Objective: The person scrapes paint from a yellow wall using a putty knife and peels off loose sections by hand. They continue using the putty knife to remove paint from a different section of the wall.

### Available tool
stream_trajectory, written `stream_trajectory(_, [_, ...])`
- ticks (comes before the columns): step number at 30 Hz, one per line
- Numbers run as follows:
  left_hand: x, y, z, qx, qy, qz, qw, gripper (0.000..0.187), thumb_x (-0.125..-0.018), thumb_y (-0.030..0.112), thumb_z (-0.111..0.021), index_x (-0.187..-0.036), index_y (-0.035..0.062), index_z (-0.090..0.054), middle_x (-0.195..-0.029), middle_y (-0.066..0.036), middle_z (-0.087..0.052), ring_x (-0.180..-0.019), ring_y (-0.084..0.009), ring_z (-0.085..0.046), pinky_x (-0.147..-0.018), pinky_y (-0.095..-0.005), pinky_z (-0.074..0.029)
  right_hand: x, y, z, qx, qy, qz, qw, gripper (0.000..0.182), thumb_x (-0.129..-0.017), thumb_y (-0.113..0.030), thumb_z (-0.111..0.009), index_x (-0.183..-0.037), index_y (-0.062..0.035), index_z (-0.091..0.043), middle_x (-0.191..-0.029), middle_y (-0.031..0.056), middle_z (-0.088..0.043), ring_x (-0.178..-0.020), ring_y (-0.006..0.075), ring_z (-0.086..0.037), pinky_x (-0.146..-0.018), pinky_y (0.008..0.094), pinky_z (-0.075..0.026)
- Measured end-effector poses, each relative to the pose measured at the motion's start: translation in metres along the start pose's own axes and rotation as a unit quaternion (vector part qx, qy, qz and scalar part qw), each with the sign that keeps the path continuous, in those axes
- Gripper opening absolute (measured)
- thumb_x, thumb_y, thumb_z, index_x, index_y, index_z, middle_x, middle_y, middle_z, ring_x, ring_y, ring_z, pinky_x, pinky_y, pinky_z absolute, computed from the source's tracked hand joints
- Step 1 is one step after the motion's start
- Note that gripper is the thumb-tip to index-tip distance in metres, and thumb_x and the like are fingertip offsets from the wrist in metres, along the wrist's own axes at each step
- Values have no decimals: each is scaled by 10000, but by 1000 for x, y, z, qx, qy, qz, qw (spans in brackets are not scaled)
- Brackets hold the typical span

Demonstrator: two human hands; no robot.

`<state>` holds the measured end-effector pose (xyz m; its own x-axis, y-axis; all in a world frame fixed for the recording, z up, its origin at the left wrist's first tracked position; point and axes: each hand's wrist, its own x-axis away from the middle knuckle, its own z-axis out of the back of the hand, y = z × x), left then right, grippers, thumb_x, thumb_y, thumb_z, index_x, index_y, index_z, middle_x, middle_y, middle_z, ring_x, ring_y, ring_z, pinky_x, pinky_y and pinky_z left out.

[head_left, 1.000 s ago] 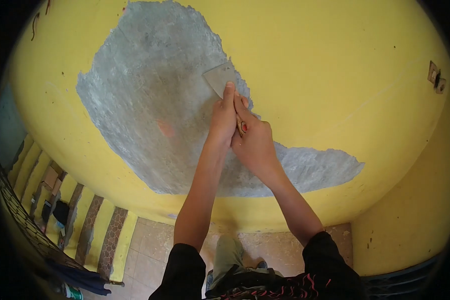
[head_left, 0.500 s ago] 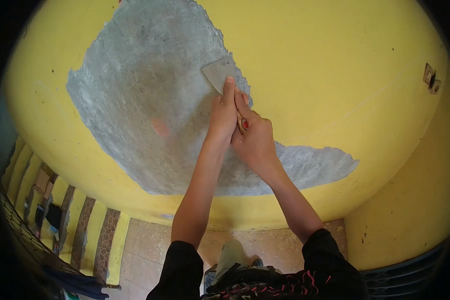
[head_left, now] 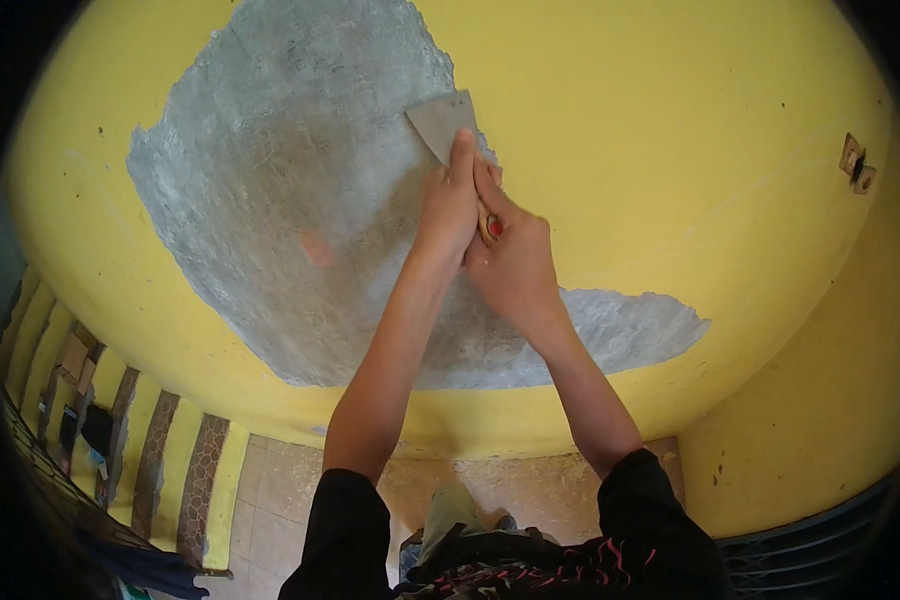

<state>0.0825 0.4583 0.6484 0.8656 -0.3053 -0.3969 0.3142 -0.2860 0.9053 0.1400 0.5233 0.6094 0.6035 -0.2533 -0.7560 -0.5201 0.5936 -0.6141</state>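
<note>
Both of my hands grip one paint scraper (head_left: 442, 122), its broad metal blade lying against the wall near the right edge of a bare grey patch (head_left: 290, 170). My left hand (head_left: 450, 200) is closed at the top of the handle, with a finger or thumb stretched along the blade. Lower and to the right, my right hand (head_left: 515, 255) is closed round the handle, whose red-marked end shows between the hands. Yellow paint (head_left: 650, 160) with a ragged edge borders the patch. Most of the handle is hidden by my fingers.
An electrical socket (head_left: 855, 165) hangs loose on the wall at the right. Yellow steps with brown tops (head_left: 202, 480) rise at the lower left, with small items lying on them. Pale flakes are scattered over the tiled floor (head_left: 550, 490). Dark slats (head_left: 820, 550) stand at the lower right.
The scraper and both hands have moved slightly up along the patch's right edge. The camera view has shifted a little. Both hands keep their hold.
</note>
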Motion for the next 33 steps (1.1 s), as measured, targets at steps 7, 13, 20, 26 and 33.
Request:
stream_trajectory(7, [-3, -7, 0, 6, 6, 2, 1000, 573, -967, 555, -419, -714, 56, -543, -655, -13, -497, -593, -109, -486, -555, -267, -415, -1, 5, -1, -21, 1, 2, 1000, 612, -796, 51, -569, -1383, -91, -473, -886, 232, -675, -789, 257, -697, -723, 307, -519])
stream_trajectory(13, [-4, -8, 1, -10, 12, 7, 1000, 575, -967, 561, -415, -715, 59, -540, -671, -15, -504, -610, -111, -488, -573, -272, -422, -3, 3, -1, -13, -10, -12, 1000, 596, -806, 44, -571, -1380, -89, -477, -853, 234, -674, -733, 269, -696, -696, 314, -522])
stream_trajectory(20, [-8, -7, -4, 22, 12, -3, 1000, 565, -972, 557, -404, -718, 68, -529, -666, -12, -494, -609, -101, -479, -566, -270, -414, -7, 6, 5, 1, -17, 10, 1000, 583, -810, 30, -574, -1374, -82, -479, -865, 242, -671, -744, 277, -700, -687, 312, -519])
stream_trajectory(26, [-4, -15, -3, 35, 4, 4, 999, 555, -971, 557, -408, -721, 75, -523, -657, -4, -486, -588, -92, -466, -540, -255, -401, 1, 11, 3, 42, 0, 49, 998, 589, -801, 19, -577, -1374, -83, -481, -855, 249, -662, -755, 303, -696, -698, 309, -516])
stream_trajectory(33, [-5, -15, -8, 60, 15, 26, 998, 578, -970, 569, -394, -711, 70, -532, -629, 6, -482, -564, -97, -471, -515, -255, -401, -4, 11, 7, 39, -4, 16, 999, 582, -781, 19, -583, -1349, -86, -511, -855, 244, -664, -731, 334, -684, -695, 317, -517])
